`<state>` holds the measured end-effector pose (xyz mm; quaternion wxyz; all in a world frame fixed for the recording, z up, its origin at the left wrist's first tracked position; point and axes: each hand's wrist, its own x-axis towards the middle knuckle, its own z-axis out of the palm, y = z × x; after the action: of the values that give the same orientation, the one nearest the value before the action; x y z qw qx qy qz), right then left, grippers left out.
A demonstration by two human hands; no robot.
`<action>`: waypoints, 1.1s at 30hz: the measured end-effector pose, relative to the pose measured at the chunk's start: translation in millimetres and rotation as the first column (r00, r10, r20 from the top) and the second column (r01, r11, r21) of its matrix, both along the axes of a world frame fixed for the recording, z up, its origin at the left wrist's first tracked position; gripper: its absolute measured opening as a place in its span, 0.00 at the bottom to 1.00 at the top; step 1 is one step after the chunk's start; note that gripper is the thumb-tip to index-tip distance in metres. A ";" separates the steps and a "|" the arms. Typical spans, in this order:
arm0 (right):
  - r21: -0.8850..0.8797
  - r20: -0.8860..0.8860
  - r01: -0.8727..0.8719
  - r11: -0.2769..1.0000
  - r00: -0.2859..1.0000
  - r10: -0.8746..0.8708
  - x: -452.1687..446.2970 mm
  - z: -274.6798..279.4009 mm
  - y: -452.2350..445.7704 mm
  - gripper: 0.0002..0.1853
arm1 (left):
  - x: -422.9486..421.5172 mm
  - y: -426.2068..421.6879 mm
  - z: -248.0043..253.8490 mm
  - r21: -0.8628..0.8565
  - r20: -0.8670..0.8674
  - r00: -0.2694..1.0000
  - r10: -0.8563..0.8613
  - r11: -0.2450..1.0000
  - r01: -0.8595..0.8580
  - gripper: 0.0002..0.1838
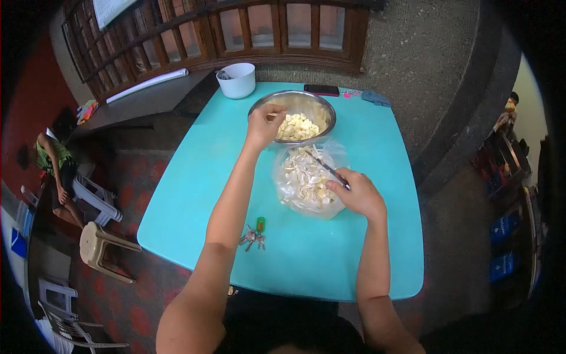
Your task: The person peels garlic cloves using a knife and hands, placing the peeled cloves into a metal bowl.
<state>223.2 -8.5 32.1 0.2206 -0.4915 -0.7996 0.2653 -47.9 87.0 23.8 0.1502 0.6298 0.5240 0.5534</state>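
My left hand [265,125] is over the left rim of a steel bowl [331,121]. Its fingers are curved, with thumb and forefinger apart and nothing visible between them. Pale cut pieces [296,127] lie heaped in the bowl. In my right hand [362,194] is a knife [331,169], its blade pointing up and left over a clear plastic bag [285,192]. The bag sits just in front of the bowl and holds whitish peelings [309,180].
On the turquoise table [183,194] are keys [252,237], a white pot [240,82], a phone [321,89] and a folded blue-grey cloth [376,98]. A seated person [54,159] and a beige stool [97,236] are at the left. A wall with wooden window bars stands behind.
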 end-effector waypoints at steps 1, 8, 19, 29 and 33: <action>0.017 -0.026 0.015 1.000 1.000 -0.014 2.4 -2.5 2.8 0.19 | 2.3 -5.2 -2.9 0.004 0.018 0.999 -0.036 0.999 0.036 0.10; 0.154 -0.043 0.186 0.971 0.983 -0.181 3.4 -15.3 18.2 0.23 | 53.4 -38.1 -9.4 -0.282 -0.209 0.858 -0.470 0.869 0.407 0.06; 0.020 -0.113 0.278 0.960 0.955 -0.274 12.4 -11.1 17.3 0.30 | 119.8 -30.1 -32.1 -0.337 -0.809 0.347 -0.474 0.859 0.386 0.09; 0.058 -0.245 0.219 0.974 0.949 -0.199 17.5 -3.7 12.6 0.29 | 140.2 -18.5 -82.6 -0.423 -0.361 0.731 -0.579 0.801 0.424 0.20; 0.036 -0.206 0.205 0.978 0.959 -0.193 15.6 -4.3 12.9 0.29 | 147.9 -15.4 -82.7 -0.425 -0.299 0.760 -0.577 0.794 0.436 0.21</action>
<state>238.7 4.5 27.7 0.3400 -0.5334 -0.7270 0.2673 100.0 71.6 -58.8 0.2850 0.8169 0.4353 0.2489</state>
